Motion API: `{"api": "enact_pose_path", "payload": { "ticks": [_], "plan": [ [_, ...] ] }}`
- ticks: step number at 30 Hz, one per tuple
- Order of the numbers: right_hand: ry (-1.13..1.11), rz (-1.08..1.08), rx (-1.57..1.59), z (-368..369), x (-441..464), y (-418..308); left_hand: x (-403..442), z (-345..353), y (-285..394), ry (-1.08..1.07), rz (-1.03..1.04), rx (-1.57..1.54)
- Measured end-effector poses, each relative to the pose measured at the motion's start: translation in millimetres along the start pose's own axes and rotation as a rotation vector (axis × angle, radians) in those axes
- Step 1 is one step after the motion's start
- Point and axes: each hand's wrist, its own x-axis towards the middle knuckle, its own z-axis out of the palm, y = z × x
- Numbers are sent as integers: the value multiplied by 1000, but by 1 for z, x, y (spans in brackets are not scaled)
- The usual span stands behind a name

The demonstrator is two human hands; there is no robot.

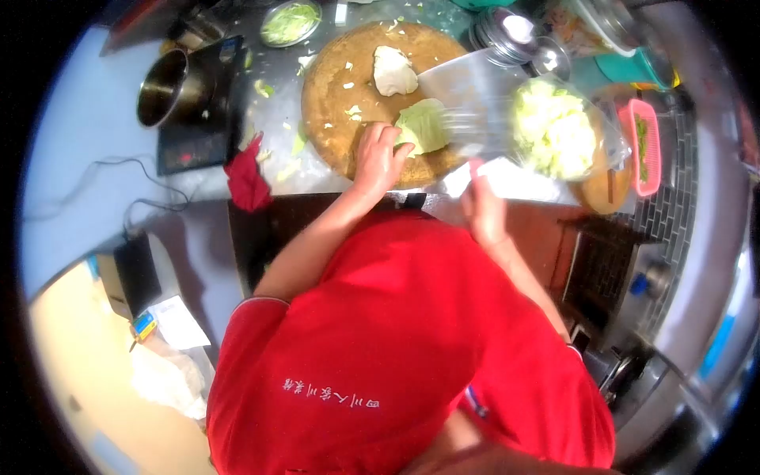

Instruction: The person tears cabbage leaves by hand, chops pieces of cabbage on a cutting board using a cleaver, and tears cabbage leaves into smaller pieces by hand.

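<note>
On the round wooden board (332, 75), a pale green cabbage piece (425, 125) lies under the fingertips of my left hand (380, 161), whose fingers are bent and pressed on its left edge. My right hand (484, 207) is closed round the handle of a cleaver (475, 79) at the board's right side. The wide blade is smeared by motion and stands just right of the cabbage piece, whether touching it I cannot tell. A second, whiter cabbage piece (394, 71) rests farther back on the board, among small scraps.
Right of the board is a clear container of cut cabbage (554, 131), then a pink basket (645, 146) with green stalks. Stacked metal lids (503, 36) stand behind. To the left are a red cloth (248, 178), a metal pot (164, 89) and a bowl of shreds (290, 24).
</note>
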Motion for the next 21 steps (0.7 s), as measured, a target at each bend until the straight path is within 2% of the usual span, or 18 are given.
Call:
{"api": "enact_pose_path", "payload": {
  "ticks": [1, 2, 3, 5, 9, 10, 13, 14, 15, 17, 19, 21],
  "plan": [
    [-220, -8, -99, 6, 0, -3, -3, -3, -1, -12, -15, 45],
    [-107, -76, 64, 27, 1, 19, -3, -3, -2, -31, -8, 70],
    [-79, -125, -35, -1, 2, -11, -1, 0, -4, -61, 7, 90],
    [-261, 50, -108, -64, 22, -48, 4, -1, -6, -60, 48, 80],
    [481, -347, 216, -93, 26, -81, 6, -5, -12, -21, 69, 48],
    [532, -268, 253, -81, 24, -75, 4, -10, -12, 23, 133, 43],
    [323, -67, 241, 1, 1, -18, -10, -16, -14, 92, 126, -57],
    [169, -91, 135, 20, -2, -1, -16, -18, -14, 61, 155, -38],
    [17, -111, 21, 29, -2, 11, -19, -20, -16, 19, 227, -2],
    [-173, 10, -110, -16, 9, -13, -25, -32, -16, -155, 333, 76],
    [52, -44, -30, -46, 12, -38, -27, -37, -27, -258, 291, 116],
    [450, -231, 148, -56, 12, -66, -23, -39, -35, -191, 287, 182]
  ]
}}
